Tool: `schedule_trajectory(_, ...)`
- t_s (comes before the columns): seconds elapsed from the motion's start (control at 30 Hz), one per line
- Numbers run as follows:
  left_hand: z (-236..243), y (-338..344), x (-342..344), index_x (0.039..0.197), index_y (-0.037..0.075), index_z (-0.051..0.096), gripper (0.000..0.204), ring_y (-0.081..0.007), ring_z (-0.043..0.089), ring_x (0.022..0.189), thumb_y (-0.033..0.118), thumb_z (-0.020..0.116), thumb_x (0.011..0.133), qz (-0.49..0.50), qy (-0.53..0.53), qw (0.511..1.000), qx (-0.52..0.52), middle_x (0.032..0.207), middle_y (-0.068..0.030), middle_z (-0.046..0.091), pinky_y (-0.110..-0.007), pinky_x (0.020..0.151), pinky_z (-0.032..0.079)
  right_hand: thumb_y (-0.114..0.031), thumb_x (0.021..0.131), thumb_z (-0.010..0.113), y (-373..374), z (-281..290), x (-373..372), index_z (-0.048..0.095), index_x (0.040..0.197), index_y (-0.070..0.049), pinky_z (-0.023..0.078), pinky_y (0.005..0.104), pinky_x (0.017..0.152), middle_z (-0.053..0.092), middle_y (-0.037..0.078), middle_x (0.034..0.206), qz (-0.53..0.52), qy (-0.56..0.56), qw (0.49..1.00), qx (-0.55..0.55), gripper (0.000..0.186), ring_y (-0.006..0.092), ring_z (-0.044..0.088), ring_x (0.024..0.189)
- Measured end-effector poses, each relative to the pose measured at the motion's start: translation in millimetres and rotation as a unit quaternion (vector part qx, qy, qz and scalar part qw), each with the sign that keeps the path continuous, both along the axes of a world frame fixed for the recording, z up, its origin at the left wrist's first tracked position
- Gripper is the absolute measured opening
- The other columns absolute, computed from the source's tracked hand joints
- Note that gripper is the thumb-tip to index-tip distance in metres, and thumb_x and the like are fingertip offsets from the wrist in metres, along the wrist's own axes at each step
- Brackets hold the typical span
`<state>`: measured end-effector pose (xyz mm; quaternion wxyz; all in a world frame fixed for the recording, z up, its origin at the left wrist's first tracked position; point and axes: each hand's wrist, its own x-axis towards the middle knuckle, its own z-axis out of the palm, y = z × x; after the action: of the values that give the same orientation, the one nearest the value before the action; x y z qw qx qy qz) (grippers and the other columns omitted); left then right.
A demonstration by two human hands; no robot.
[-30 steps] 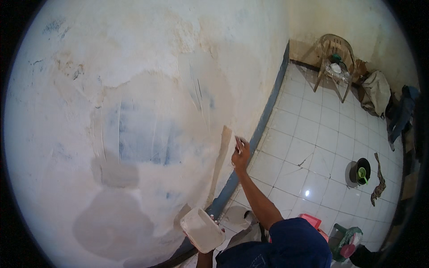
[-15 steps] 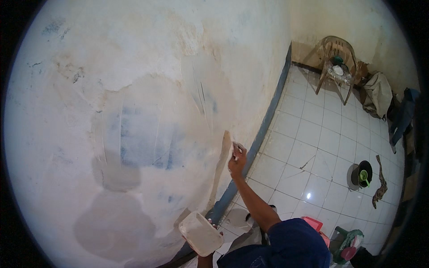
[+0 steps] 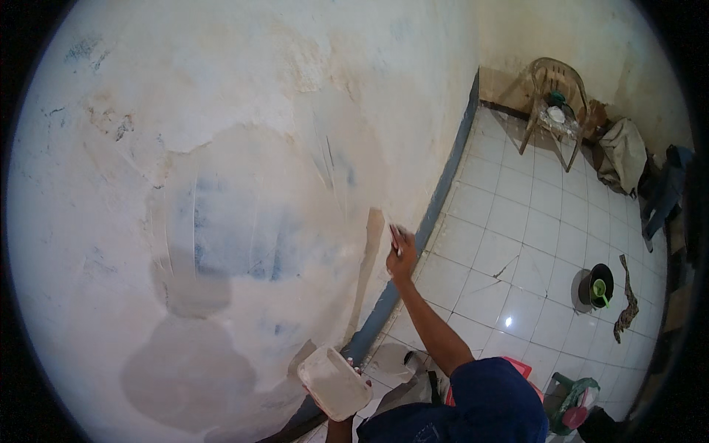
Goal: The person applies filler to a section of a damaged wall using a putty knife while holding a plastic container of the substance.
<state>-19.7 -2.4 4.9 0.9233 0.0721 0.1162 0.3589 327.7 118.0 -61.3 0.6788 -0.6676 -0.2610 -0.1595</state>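
My right hand (image 3: 401, 255) is closed on a small putty knife (image 3: 396, 238), most of it hidden by the fingers, close beside the plastered wall (image 3: 244, 214). A shadow strip falls on the wall just left of that hand. Low in the view, my left hand (image 3: 359, 374) grips a pale rectangular plastic tub (image 3: 336, 384) from beneath, its fingertips showing at the right rim. A whitish paste coats the inside of the tub. Blue patches and long vertical ridges mark the wall's smeared middle.
A blue-grey skirting (image 3: 444, 193) divides the wall from white floor tiles (image 3: 517, 251). A dirty plastic chair (image 3: 559, 88) stands in the far corner, beside a pale sack (image 3: 624, 156). Rightward are a black bucket (image 3: 587, 288), a twisted rag (image 3: 628, 306) and a green stool (image 3: 565, 387).
My right hand, with the putty knife, has shifted a little to the right along the wall and its wrist has turned. The tub has moved only slightly.
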Motion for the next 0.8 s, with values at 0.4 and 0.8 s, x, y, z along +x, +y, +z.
schedule_trajectory(0.4,2.6,-1.2,5.5,0.149,0.011,0.027,0.094,-0.0418,0.046,0.124,0.076,0.046,0.083,0.001,-0.02,0.999,-0.029,0.14,-0.0246,0.042,-0.056,0.1,0.043,0.013,0.079,0.055,-24.4,-51.4,-63.1,0.068,0.116,-0.008,0.048,0.0392,0.081,0.062,0.014,0.108,0.103,0.05,0.993,0.01,0.044,0.0315,0.057,0.095)
schedule_trajectory(0.8,-8.8,7.9,-10.7,0.15,0.019,0.025,0.103,-0.0446,0.042,0.126,0.082,0.051,0.074,0.005,-0.059,0.99,-0.131,0.144,-0.0211,0.035,-0.075,0.101,0.028,0.002,0.084,0.052,-14.5,-84.0,-75.4,0.066,0.116,-0.005,0.045,0.0419,0.087,0.059,0.015,0.113,0.052,-0.086,0.994,0.033,0.036,0.0328,0.057,0.096)
